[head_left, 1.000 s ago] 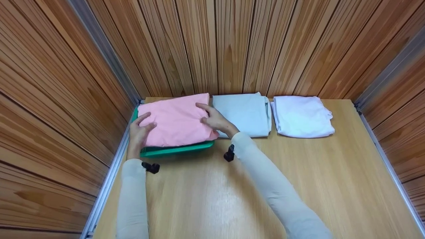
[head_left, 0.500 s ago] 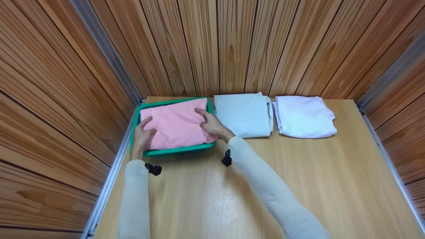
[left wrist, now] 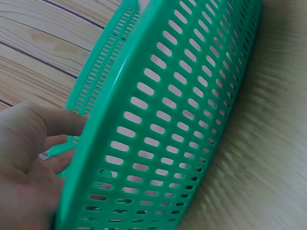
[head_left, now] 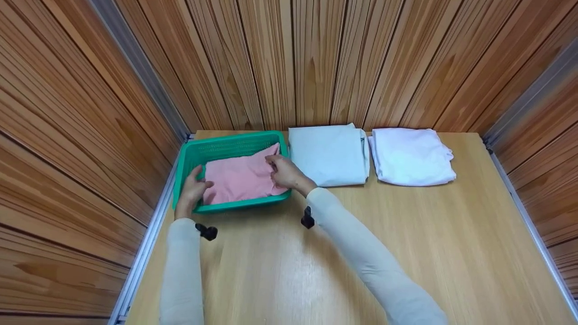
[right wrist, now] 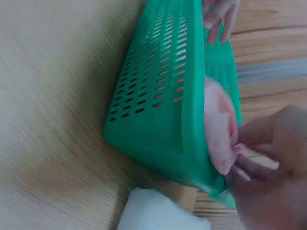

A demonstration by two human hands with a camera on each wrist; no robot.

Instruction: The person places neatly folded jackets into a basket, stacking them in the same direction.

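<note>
A folded pink cloth (head_left: pixel 239 178) lies inside the green perforated plastic basket (head_left: pixel 239 208) at the back left of the table. My right hand (head_left: pixel 286 172) pinches the cloth at its right end, where a corner is drawn up. The pinch also shows in the right wrist view, with the pink fabric (right wrist: pixel 218 134) between thumb and fingers. My left hand (head_left: pixel 193 189) is at the basket's left end, fingers spread beside the cloth. In the left wrist view this hand (left wrist: pixel 41 143) reaches over the basket rim (left wrist: pixel 103 110), and the cloth shows through the slots.
A folded pale blue cloth (head_left: pixel 329 155) lies right of the basket, close to its wall. Farther right is a folded white cloth (head_left: pixel 413 157). Wood-panelled walls (head_left: pixel 311 63) rise behind and at both sides of the wooden table (head_left: pixel 280 266).
The pink cloth has gone down from above the rim into the basket. The left hand's fingers have come off it; the right hand still holds its right end.
</note>
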